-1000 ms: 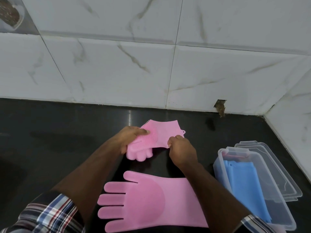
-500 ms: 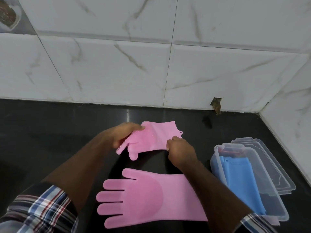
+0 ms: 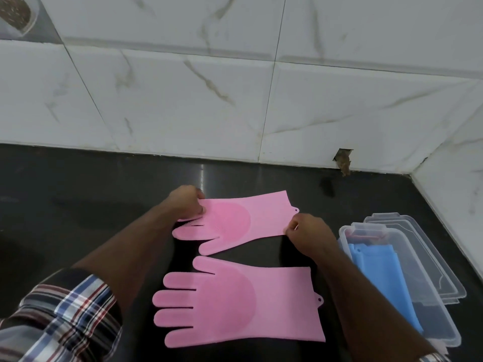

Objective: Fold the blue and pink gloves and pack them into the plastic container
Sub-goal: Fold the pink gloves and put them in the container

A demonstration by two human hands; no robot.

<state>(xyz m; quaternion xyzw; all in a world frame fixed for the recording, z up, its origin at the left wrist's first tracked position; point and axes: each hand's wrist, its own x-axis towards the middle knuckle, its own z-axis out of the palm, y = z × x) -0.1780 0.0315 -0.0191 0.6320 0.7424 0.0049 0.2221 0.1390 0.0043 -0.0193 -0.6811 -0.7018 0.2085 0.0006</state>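
Two pink gloves lie on the black counter (image 3: 78, 194). The far pink glove (image 3: 243, 220) is spread flat, fingers pointing left. My left hand (image 3: 185, 202) pinches its finger end, and my right hand (image 3: 308, 236) pinches the near corner of its cuff. The near pink glove (image 3: 235, 301) lies flat and untouched between my forearms. At the right stands the clear plastic container (image 3: 347, 231), open, with folded blue gloves (image 3: 381, 280) inside it.
The container's clear lid (image 3: 428, 259) lies against its far right side. White marble-look tiled walls (image 3: 183, 87) close off the back and the right, with a chipped hole (image 3: 343, 160) at the base. A checked sleeve (image 3: 65, 314) covers my left upper arm.
The far pink glove was folded over on itself in my hands; it has been opened out and now lies flat at full length. My hands have moved apart to its two ends.
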